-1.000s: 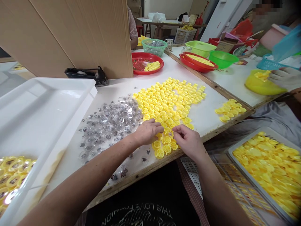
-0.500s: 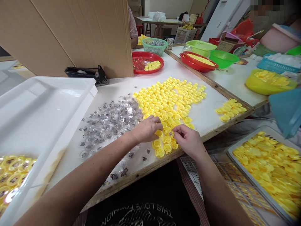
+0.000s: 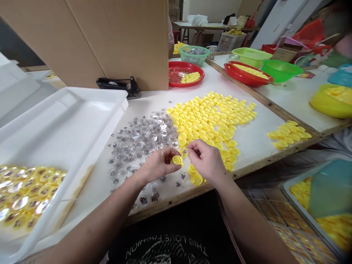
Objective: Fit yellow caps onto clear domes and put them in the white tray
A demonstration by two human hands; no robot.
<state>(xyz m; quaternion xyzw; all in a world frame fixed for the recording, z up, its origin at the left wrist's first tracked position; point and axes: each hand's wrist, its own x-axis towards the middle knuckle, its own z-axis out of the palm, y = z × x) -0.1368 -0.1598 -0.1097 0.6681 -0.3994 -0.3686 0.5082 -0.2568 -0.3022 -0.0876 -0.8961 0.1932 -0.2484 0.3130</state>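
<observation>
My left hand (image 3: pixel 159 164) holds a small round yellow piece (image 3: pixel 177 160) between thumb and fingers at the near middle of the white table. Just right of it, my right hand (image 3: pixel 205 157) is closed in a pinch, its fingertips beside another yellow piece (image 3: pixel 184 151) with a small print in it. Whatever the right fingertips grip is too small to make out. Many yellow pieces (image 3: pixel 203 117) lie spread behind and beside the right hand. To the left are many clear round covers (image 3: pixel 137 135) with dark prints.
A white tray (image 3: pixel 96 95) with finished-looking yellow pieces (image 3: pixel 33 190) stands at left. Behind are a cardboard sheet (image 3: pixel 123 44), a black stapler-like tool (image 3: pixel 118 86) and a red tray (image 3: pixel 199 79). A wooden edge (image 3: pixel 170 201) borders the table; a small yellow pile (image 3: pixel 288 135) lies right.
The left hand now holds a yellow piece. The right hand has moved left, close to it. The view has turned a little left, and a blue-green object now covers part of the lower right bin.
</observation>
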